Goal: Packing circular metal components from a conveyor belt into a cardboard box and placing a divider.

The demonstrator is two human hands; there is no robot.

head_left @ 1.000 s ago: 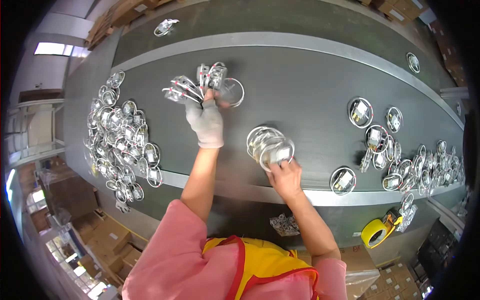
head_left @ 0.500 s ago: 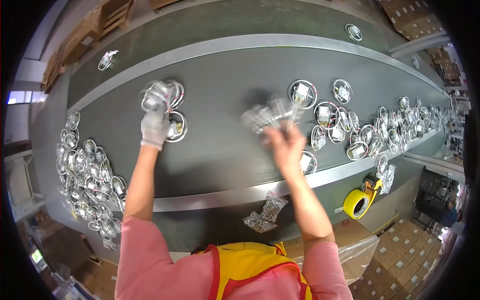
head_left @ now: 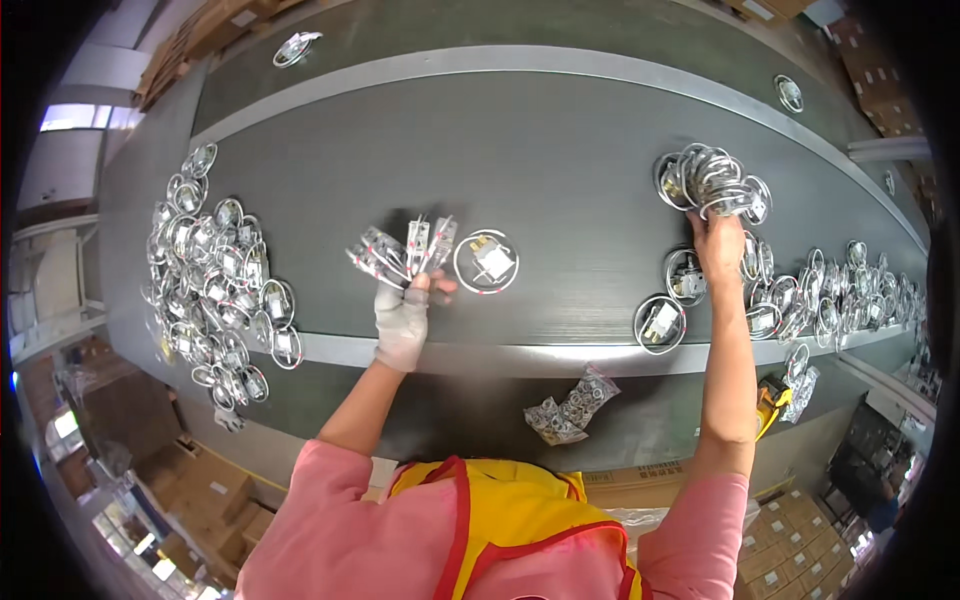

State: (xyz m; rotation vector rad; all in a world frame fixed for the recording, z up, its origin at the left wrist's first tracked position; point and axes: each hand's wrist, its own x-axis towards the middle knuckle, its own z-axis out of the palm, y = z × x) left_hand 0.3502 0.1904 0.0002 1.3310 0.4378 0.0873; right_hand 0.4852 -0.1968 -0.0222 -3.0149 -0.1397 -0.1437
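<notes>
My left hand (head_left: 402, 320), in a pale glove with bare fingertips, is closed on a fanned bunch of coiled metal parts (head_left: 418, 245), small silvery boxes with white rings of thin tube. Just right of it, a single coiled part (head_left: 490, 262) lies flat on the dark belt (head_left: 560, 200). My bare right hand (head_left: 720, 245) reaches far to the right, its fingers round a stack of the same coiled parts (head_left: 712, 175); the fingertips are partly hidden. Nearer me than that hand, two more coiled parts (head_left: 660, 323) lie close to the belt's front rail.
A heap of coiled parts (head_left: 215, 265) covers the belt's left end. Another long pile (head_left: 840, 295) stretches off to the right. Clear bags of small rings (head_left: 572, 405) and a yellow tape dispenser (head_left: 770, 403) lie on the near ledge. Single parts (head_left: 297, 48) rest beyond the far rail.
My left hand has come nearer me, now holding a fanned bunch. My right hand has moved right and away from me, onto a stack of parts. The view has shifted.
</notes>
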